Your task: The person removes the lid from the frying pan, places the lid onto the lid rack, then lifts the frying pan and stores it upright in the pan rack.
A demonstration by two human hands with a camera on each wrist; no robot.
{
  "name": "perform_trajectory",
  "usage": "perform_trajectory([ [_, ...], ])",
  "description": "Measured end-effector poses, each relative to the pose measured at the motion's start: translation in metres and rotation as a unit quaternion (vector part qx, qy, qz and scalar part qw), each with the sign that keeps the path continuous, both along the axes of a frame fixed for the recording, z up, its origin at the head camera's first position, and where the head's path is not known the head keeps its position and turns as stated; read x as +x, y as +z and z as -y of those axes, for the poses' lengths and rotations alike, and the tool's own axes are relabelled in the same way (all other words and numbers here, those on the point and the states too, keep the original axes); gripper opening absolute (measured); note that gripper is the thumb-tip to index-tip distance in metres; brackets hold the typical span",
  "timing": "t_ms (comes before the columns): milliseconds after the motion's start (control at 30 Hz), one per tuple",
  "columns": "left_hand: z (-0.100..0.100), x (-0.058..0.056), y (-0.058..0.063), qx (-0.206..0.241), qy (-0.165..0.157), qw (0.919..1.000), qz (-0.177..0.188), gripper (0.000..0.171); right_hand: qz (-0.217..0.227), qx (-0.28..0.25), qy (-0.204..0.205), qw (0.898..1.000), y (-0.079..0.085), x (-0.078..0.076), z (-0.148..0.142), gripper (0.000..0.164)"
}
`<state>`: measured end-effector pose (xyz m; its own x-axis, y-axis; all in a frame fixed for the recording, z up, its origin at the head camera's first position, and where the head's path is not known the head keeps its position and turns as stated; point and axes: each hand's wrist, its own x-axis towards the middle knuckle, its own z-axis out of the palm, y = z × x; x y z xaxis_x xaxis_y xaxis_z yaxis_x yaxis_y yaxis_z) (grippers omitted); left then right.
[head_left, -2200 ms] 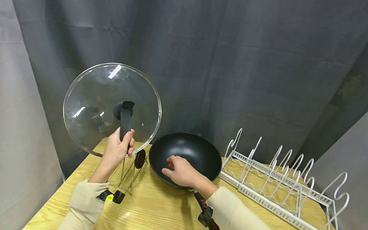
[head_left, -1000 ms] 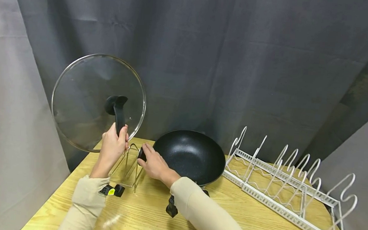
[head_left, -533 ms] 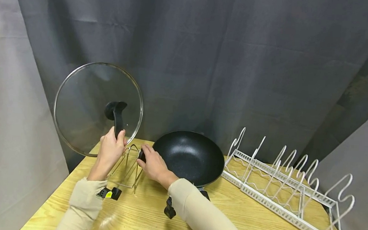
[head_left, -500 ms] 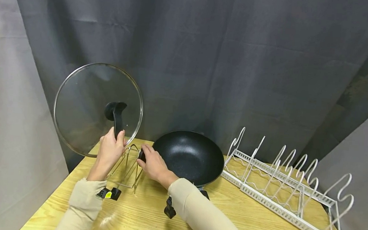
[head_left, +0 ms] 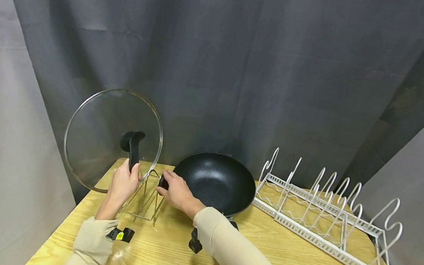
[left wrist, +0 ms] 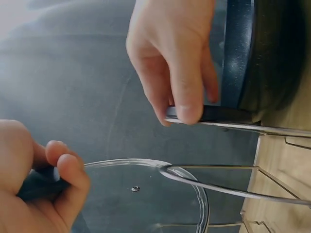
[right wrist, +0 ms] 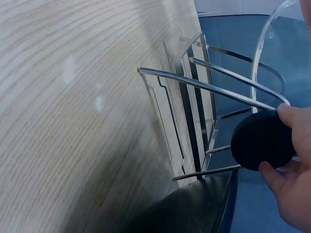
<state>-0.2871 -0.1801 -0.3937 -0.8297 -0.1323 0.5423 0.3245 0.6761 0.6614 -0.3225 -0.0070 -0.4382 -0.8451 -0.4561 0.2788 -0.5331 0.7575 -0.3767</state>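
Note:
My left hand [head_left: 124, 184] grips the black handle [head_left: 134, 154] of a large clear glass lid [head_left: 95, 141] with a metal rim. The lid stands nearly upright, its lower right rim overlapping the hoops of a small wire lid rack [right wrist: 209, 87]. With thumb and fingertips, my right hand [head_left: 180, 193] pinches the black oval disc [right wrist: 260, 141] at the top of that rack. The left wrist view shows this pinch from the side, with a wire hoop [left wrist: 233, 191] standing between the lid's rim and the disc.
A black wok [head_left: 214, 181] sits just right of my right hand, its handle mostly hidden under my forearm. Further right lies a long white rack [head_left: 309, 234] with upright wire dividers. Grey curtains [head_left: 216, 68] close off the back of the wooden table [head_left: 168, 251].
My right hand has moved left from over the wok and taken hold of the lid rack's black disc. My left hand has shifted left and lowered the glass lid towards the rack.

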Motion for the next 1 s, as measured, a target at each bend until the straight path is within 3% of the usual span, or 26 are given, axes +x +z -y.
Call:
perform_trajectory([
  [300,0.005,0.002,-0.013,-0.017,-0.015,0.9998,0.002,0.021,0.018,-0.039,-0.004,0.999,-0.001,-0.006,-0.006,0.06],
  [567,0.005,0.002,-0.026,-0.03,-0.021,0.9993,-0.006,0.02,0.023,-0.028,-0.001,0.999,0.002,-0.008,-0.006,0.062],
  [767,0.0,0.004,-0.031,-0.017,-0.033,0.9992,0.016,0.016,0.021,-0.017,-0.004,1.0,0.002,-0.008,-0.008,0.061],
  [1000,-0.001,0.003,-0.032,-0.024,-0.023,0.9985,0.044,0.014,0.02,-0.029,0.004,0.999,0.004,-0.009,-0.006,0.061],
])
